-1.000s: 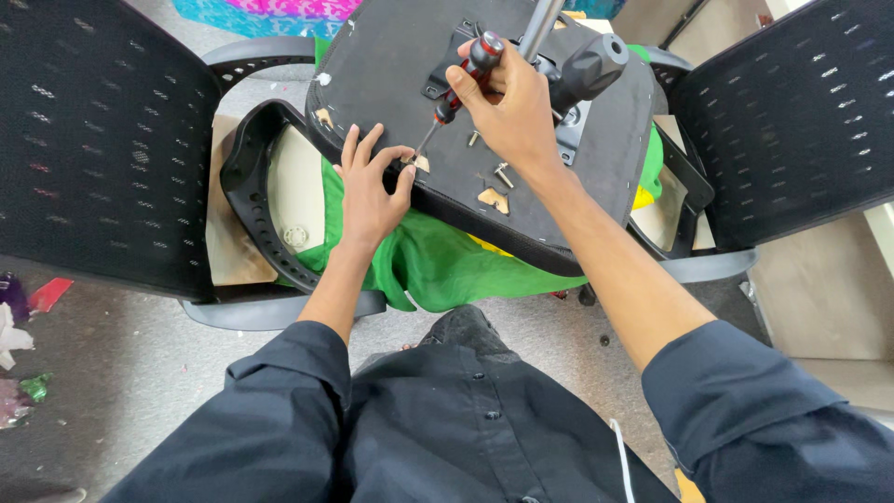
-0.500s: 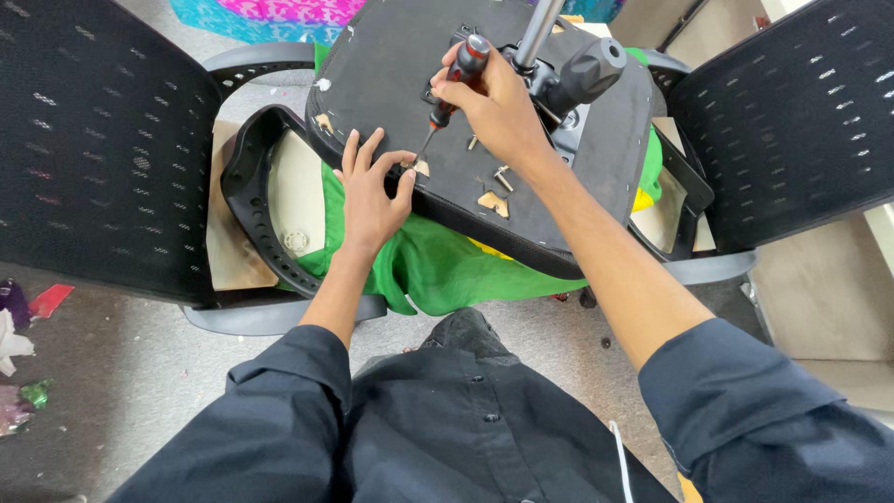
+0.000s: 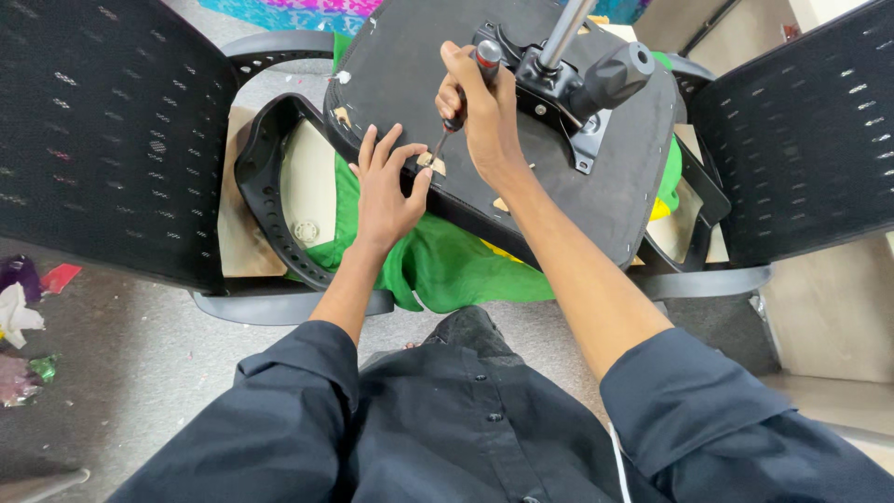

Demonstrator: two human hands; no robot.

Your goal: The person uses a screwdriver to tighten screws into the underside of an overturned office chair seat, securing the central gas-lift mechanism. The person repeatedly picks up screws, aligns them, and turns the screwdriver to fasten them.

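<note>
An upturned black chair seat (image 3: 410,56) lies in front of me, its underside up. My right hand (image 3: 486,110) grips a screwdriver (image 3: 466,93) with a red and black handle, tip down near a small tan patch (image 3: 431,163) on the seat's near edge. My left hand (image 3: 386,191) rests flat on that edge, fingers spread beside the tip. A black metal mechanism (image 3: 559,84) with a chrome column (image 3: 570,28) and a black knob (image 3: 619,70) stands just beyond my right hand.
Green cloth (image 3: 447,265) lies under the seat. A loose black armrest frame (image 3: 265,186) lies to the left on a board. Black mesh chair backs stand at left (image 3: 93,130) and right (image 3: 801,140). Scraps of litter (image 3: 23,317) lie on the grey floor.
My right hand with the screwdriver has shifted slightly left and nearer to the seat's edge. My left hand stays on the edge, fingers spread wider.
</note>
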